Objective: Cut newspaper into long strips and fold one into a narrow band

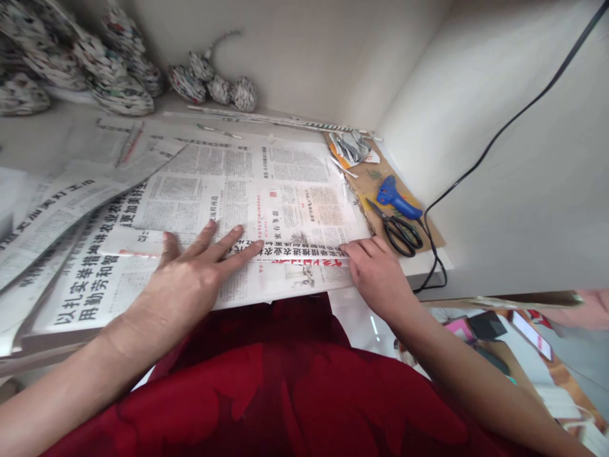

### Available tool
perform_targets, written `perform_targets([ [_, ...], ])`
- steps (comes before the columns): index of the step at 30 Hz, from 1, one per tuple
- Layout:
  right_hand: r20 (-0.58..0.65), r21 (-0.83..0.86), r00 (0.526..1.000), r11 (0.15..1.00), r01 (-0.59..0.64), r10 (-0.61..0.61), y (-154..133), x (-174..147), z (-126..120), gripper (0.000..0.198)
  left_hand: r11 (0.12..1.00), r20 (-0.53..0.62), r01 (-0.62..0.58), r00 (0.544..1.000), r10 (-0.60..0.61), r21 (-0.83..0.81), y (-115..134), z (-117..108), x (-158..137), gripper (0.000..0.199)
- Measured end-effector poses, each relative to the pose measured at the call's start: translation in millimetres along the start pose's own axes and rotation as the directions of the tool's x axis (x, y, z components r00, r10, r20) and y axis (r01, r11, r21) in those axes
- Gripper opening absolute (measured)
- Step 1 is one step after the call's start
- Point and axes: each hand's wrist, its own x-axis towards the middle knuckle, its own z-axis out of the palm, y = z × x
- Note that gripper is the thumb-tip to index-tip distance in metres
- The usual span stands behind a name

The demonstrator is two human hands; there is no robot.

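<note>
A newspaper sheet [190,184] with dense Chinese print lies spread over the table, with a folded strip bearing bold black and red characters [328,257] along its near side. My left hand [200,266] rests palm down on the paper, fingers spread, touching the strip's left part. At the strip's right end, my right hand [373,270] has its fingers bent together, pinching the paper edge; its fingertips are partly hidden. Just beyond that hand, black-handled scissors [402,235] lie on a piece of cardboard [425,231], beside a blue glue gun [398,198].
Figures of woven rolled newspaper [114,70] and small paper balls [233,92] stand at the back against the wall. Thin paper rolls [285,120] lie along the rear. A black cord [499,130] hangs at right. A phone [531,335] lies on a lower surface.
</note>
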Motion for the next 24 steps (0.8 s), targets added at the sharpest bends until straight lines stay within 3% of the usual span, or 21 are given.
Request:
perform_targets([
  [7, 0.061, 0.048, 0.977, 0.978, 0.204, -0.206, 15, -7, -4, 0.045, 0.998, 0.042, 0.025, 0.999, -0.022, -0.061, 1, -8, 0, 0.078],
  [12, 0.084, 0.027, 0.966, 0.969, 0.245, -0.246, 19, -10, -8, 0.066, 1.000, 0.062, -0.002, 0.998, 0.004, -0.024, 1, -13, 0, 0.076],
  [19, 0.092, 0.056, 0.945, 0.949, 0.309, -0.313, 24, -9, -11, 0.057, 0.994, 0.060, -0.050, 0.997, 0.044, 0.095, -1, -12, 0, 0.080],
  [24, 0.003, 0.121, 0.958, 0.951, 0.283, -0.285, 26, -11, -4, 0.048, 0.999, 0.013, -0.030, 0.999, 0.030, 0.033, -7, 1, 0, 0.087],
])
